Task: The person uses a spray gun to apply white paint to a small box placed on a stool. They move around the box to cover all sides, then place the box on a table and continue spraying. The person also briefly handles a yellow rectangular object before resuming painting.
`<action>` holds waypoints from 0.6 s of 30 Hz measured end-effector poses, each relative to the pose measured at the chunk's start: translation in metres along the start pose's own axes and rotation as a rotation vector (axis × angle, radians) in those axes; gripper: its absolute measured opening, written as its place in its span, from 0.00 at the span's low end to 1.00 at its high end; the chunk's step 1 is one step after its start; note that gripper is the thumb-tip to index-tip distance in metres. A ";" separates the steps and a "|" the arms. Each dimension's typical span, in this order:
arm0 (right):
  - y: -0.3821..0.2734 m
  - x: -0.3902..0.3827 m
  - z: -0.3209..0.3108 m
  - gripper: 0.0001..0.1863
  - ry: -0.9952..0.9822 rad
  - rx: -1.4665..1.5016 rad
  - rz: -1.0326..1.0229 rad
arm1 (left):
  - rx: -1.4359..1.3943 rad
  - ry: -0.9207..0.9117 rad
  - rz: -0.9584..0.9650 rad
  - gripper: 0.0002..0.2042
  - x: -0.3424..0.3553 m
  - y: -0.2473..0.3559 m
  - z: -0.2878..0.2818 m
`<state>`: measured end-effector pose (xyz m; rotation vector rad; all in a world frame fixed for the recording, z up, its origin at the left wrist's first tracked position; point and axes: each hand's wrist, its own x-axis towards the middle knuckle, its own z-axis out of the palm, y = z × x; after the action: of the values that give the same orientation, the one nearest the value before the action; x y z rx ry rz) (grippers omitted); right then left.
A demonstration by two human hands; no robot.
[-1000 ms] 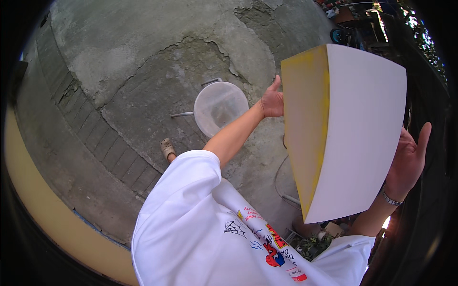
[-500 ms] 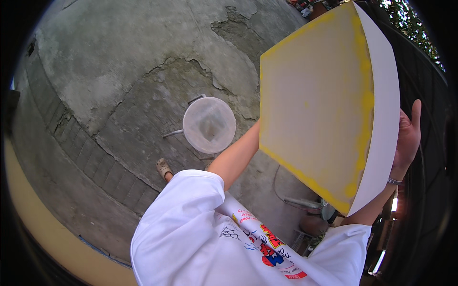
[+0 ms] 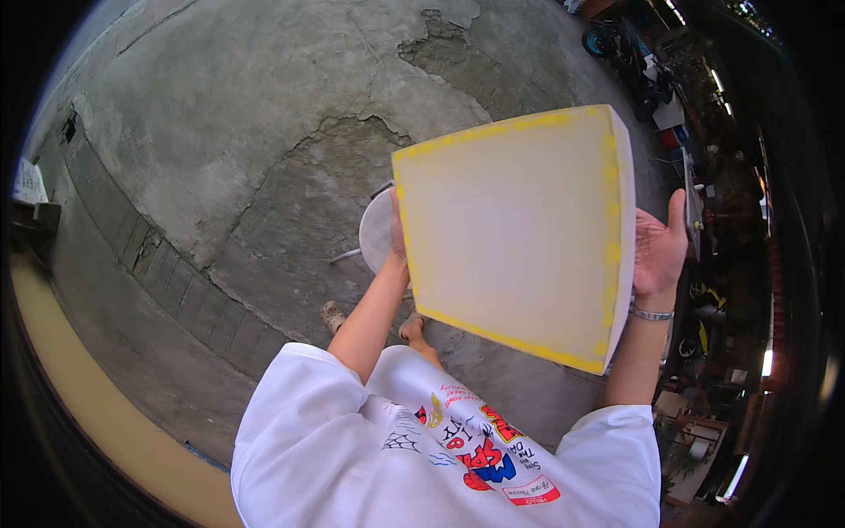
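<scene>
A white box-like panel (image 3: 510,238) with thick sides and a rough yellow band around its face is up in front of me, held between both hands. My left hand (image 3: 398,231) presses the panel's left edge, its fingers mostly hidden by the panel. Flat against the right side lies my right hand (image 3: 660,251), palm inward and thumb pointing up, with a bracelet or watch at the wrist. Behind the panel's left edge, a round white stool (image 3: 376,227) with metal legs shows in part.
Cracked, uneven concrete floor (image 3: 290,88) spreads below. My feet in beige clogs (image 3: 333,315) stand near the stool. Along the right are a motorcycle (image 3: 629,66) and cluttered shelves (image 3: 700,449). A cream wall (image 3: 97,422) runs along the lower left.
The panel has moved left and down in view, its face now turned more toward me. It now covers part of the stool. My left hand has come into sight at its left edge.
</scene>
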<state>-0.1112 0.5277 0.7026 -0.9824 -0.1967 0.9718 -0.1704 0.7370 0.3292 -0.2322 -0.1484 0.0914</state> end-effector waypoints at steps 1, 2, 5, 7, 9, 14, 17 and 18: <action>0.013 0.004 -0.010 0.58 -0.022 0.041 0.005 | 0.033 0.034 0.013 0.41 -0.011 0.009 -0.001; 0.025 0.007 -0.023 0.59 -0.044 0.082 0.011 | 0.067 0.067 0.024 0.41 -0.024 0.018 -0.003; 0.064 0.005 -0.069 0.58 -0.060 0.173 0.022 | 0.143 0.150 -0.004 0.41 -0.065 0.036 0.003; 0.093 0.014 -0.081 0.56 0.013 0.306 0.018 | 0.176 0.197 -0.039 0.41 -0.091 0.053 0.002; 0.113 0.015 -0.101 0.54 0.029 0.378 0.025 | 0.279 0.311 0.014 0.42 -0.107 0.055 -0.003; 0.173 0.021 -0.163 0.50 0.007 0.520 0.069 | 0.518 0.531 0.022 0.49 -0.136 0.064 -0.007; 0.204 0.018 -0.193 0.49 0.046 0.623 0.083 | 0.646 0.646 -0.069 0.55 -0.147 0.065 -0.005; 0.214 0.017 -0.203 0.49 0.073 0.608 0.100 | 0.657 0.664 -0.091 0.57 -0.151 0.065 -0.011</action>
<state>-0.1199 0.4573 0.4162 -0.4678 0.2053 1.0010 -0.3218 0.7811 0.2827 0.4048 0.5297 -0.0334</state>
